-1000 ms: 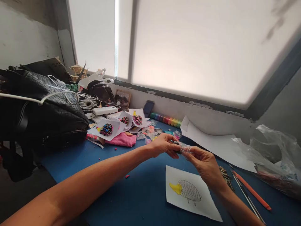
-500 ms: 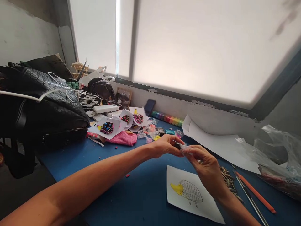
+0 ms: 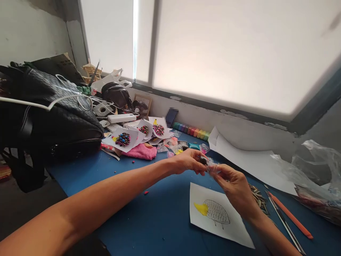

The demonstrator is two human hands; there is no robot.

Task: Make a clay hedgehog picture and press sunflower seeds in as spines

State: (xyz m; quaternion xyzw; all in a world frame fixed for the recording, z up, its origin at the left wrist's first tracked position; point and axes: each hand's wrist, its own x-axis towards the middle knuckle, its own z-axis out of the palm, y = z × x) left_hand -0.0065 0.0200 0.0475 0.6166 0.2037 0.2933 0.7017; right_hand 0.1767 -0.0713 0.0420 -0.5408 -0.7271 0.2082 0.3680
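Observation:
My left hand [image 3: 186, 161] pinches a small black lump of modelling clay [image 3: 203, 161] between thumb and fingers. Right beside it, my right hand [image 3: 234, 182] is closed on a crumpled clear plastic bag [image 3: 212, 167], whose film reaches up to the clay. Whether the lump is partly inside the bag cannot be made out. Below both hands lies a white sheet with a drawing [image 3: 195, 222] of an animal, its head filled in yellow and its body covered in drawn scales. A pile of striped seeds [image 3: 259, 199] sits behind my right wrist.
An orange stick-like tool [image 3: 290, 215] and a pen [image 3: 285, 224] lie at right, near a clear plastic bag [image 3: 317, 199]. Seed-covered pictures [image 3: 123, 139], a pink cloth [image 3: 140, 152], clay packets [image 3: 194, 146] and coloured clay tubs [image 3: 191, 131] stand farther back. A black bag [image 3: 66, 124] fills the left.
The black lump shows more between my left fingers, and the plastic in my right hand has shifted slightly. The whole view has moved a little.

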